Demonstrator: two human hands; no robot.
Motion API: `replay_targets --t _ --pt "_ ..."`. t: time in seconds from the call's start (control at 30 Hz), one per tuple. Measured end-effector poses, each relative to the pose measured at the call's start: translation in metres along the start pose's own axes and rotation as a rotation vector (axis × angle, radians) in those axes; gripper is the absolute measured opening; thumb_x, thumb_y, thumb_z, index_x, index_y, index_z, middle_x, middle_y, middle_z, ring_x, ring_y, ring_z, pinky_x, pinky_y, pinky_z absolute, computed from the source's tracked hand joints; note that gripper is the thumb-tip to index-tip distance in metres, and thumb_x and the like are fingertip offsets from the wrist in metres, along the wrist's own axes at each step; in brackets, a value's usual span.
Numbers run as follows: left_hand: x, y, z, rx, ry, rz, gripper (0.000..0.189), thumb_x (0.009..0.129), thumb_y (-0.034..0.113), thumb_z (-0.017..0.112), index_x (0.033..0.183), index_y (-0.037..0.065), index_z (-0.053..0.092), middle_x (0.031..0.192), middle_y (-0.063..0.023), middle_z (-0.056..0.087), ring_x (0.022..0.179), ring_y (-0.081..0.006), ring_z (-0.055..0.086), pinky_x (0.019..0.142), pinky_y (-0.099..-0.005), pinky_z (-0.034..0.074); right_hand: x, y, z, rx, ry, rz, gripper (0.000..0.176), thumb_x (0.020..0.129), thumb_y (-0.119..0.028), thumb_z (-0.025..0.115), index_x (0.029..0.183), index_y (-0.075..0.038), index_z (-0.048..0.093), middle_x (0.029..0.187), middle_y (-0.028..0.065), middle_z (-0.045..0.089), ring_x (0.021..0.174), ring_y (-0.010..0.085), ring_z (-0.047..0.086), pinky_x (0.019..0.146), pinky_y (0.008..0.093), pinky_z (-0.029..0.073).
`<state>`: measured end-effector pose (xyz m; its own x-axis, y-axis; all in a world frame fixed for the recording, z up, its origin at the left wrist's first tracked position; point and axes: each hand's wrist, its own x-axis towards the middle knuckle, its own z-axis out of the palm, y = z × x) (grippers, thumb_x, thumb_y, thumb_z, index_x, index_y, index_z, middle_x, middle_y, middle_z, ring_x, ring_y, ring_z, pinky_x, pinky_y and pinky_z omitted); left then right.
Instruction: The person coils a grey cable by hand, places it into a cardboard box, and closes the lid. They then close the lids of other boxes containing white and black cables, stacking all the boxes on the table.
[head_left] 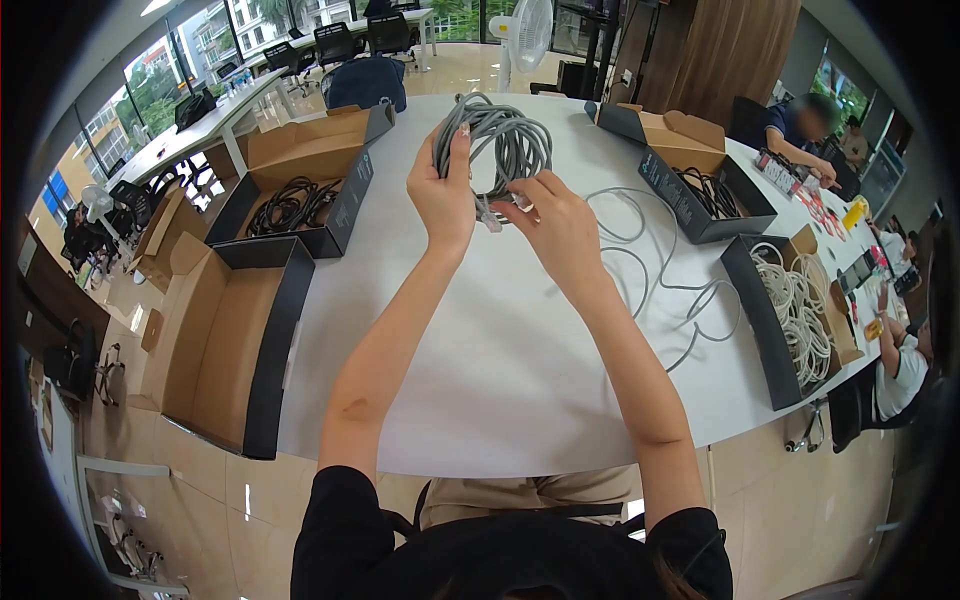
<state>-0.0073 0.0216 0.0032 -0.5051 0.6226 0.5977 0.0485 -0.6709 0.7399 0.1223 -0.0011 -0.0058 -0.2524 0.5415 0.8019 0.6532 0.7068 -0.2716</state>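
A coiled grey cable (520, 140) is held up over the far part of the white table (480, 380). My left hand (443, 190) is wrapped round the left side of the coil, thumb in front. At the coil's lower right, my right hand (552, 212) pinches part of the cable beside a clear connector (490, 220). A loose grey cable (668, 265) lies in loops on the table to the right of my right hand.
On the left are an open box with black cables (340, 228) and an open box without contents (275, 350). The right side has a box of black cables (690, 215) and one of white cables (765, 330). People (800, 130) sit beyond at the right.
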Motion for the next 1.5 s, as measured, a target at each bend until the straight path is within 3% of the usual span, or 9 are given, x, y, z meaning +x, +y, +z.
replay_targets --t 0.13,0.37,0.63,0.83,1.03,1.17,1.2,1.3,1.5 --pt "0.004 -0.001 -0.002 -0.049 0.02 -0.073 0.026 0.089 0.024 0.057 0.095 -0.001 0.062 0.056 0.0036 0.046 0.049 -0.0024 0.038 0.044 -0.0201 0.031 0.004 -0.001 -0.008 0.164 -0.089 0.094 0.014 0.076 -0.013 0.068 0.084 -0.004 0.06 0.079 0.0042 0.059 0.058 0.0213 0.06 0.054 0.0311 0.047" --pt "0.016 0.006 -0.008 -0.318 0.01 -0.401 0.027 0.089 0.031 0.057 0.094 0.005 0.059 0.053 0.0052 0.039 0.043 -0.0032 0.034 0.04 -0.0213 0.032 0.023 0.025 -0.023 0.524 0.301 0.153 0.009 0.088 -0.008 0.055 0.094 -0.002 0.053 0.087 0.0056 0.061 0.076 0.0155 0.058 0.066 0.0259 0.048" --pt "0.0 0.008 -0.002 -0.512 -0.322 -0.579 0.036 0.089 0.045 0.051 0.08 0.01 0.048 0.054 0.0051 0.032 0.045 -0.004 0.029 0.041 -0.0193 0.026 0.022 0.029 -0.043 1.12 0.187 0.805 0.033 0.097 -0.03 0.035 0.118 -0.006 0.044 0.093 0.006 0.061 0.088 0.0138 0.057 0.073 0.0303 0.046" --pt "-0.023 0.019 0.012 -0.475 -0.292 -0.513 0.032 0.091 0.041 0.05 0.08 0.011 0.048 0.053 0.0049 0.032 0.044 -0.0036 0.029 0.041 -0.0191 0.026 0.018 0.038 -0.021 1.021 0.485 0.71 0.027 0.092 -0.02 0.049 0.114 -0.005 0.052 0.085 0.0024 0.058 0.079 0.0124 0.055 0.065 0.027 0.043" --pt "-0.035 0.021 0.018 -0.413 -0.101 -0.43 0.027 0.091 0.034 0.053 0.087 0.007 0.053 0.053 0.0047 0.036 0.044 -0.0038 0.034 0.042 -0.0212 0.032 0.015 0.033 -0.031 0.1 0.515 0.063 0.02 0.081 -0.02 0.065 0.089 -0.002 0.065 0.1 0.0096 0.062 0.071 0.0222 0.059 0.065 0.0281 0.046" --pt "-0.031 0.019 0.015 -0.415 -0.011 -0.41 0.025 0.091 0.032 0.054 0.091 0.007 0.054 0.056 0.0049 0.038 0.046 -0.0035 0.036 0.042 -0.0215 0.033 0.017 0.016 -0.017 -0.042 0.412 -0.077 0.048 0.081 -0.02 0.064 0.123 -0.002 0.05 0.132 0.0148 0.045 0.12 0.0321 0.044 0.097 0.0455 0.034" --pt "-0.028 0.021 0.014 -0.427 -0.003 -0.402 0.025 0.091 0.032 0.054 0.092 0.007 0.054 0.057 0.0048 0.038 0.046 -0.0035 0.036 0.042 -0.0215 0.032 0.016 0.007 -0.021 -0.227 0.317 -0.071 0.058 0.082 -0.019 0.062 0.131 0.001 0.038 0.139 0.0146 0.036 0.132 0.031 0.026 0.104 0.0512 0.021" --pt "-0.026 0.022 0.013 -0.417 0.0 -0.43 0.024 0.091 0.03 0.053 0.093 0.006 0.055 0.058 0.0046 0.039 0.046 -0.0034 0.036 0.042 -0.0215 0.032 0.017 0.018 -0.021 -0.291 0.269 -0.132 0.064 0.079 -0.023 0.066 0.13 0.003 0.039 0.14 0.0148 0.035 0.133 0.0313 0.025 0.105 0.0503 0.019" --pt "-0.033 0.024 0.014 -0.457 -0.131 -0.4 0.026 0.091 0.027 0.055 0.1 0.003 0.057 0.059 0.0051 0.039 0.047 -0.0029 0.035 0.042 -0.0212 0.031 0.017 0.029 -0.022 0.265 0.166 0.144 0.074 0.068 -0.021 0.078 0.127 0.005 0.041 0.124 0.0247 0.049 0.114 0.0278 0.051 0.092 0.0358 0.041"
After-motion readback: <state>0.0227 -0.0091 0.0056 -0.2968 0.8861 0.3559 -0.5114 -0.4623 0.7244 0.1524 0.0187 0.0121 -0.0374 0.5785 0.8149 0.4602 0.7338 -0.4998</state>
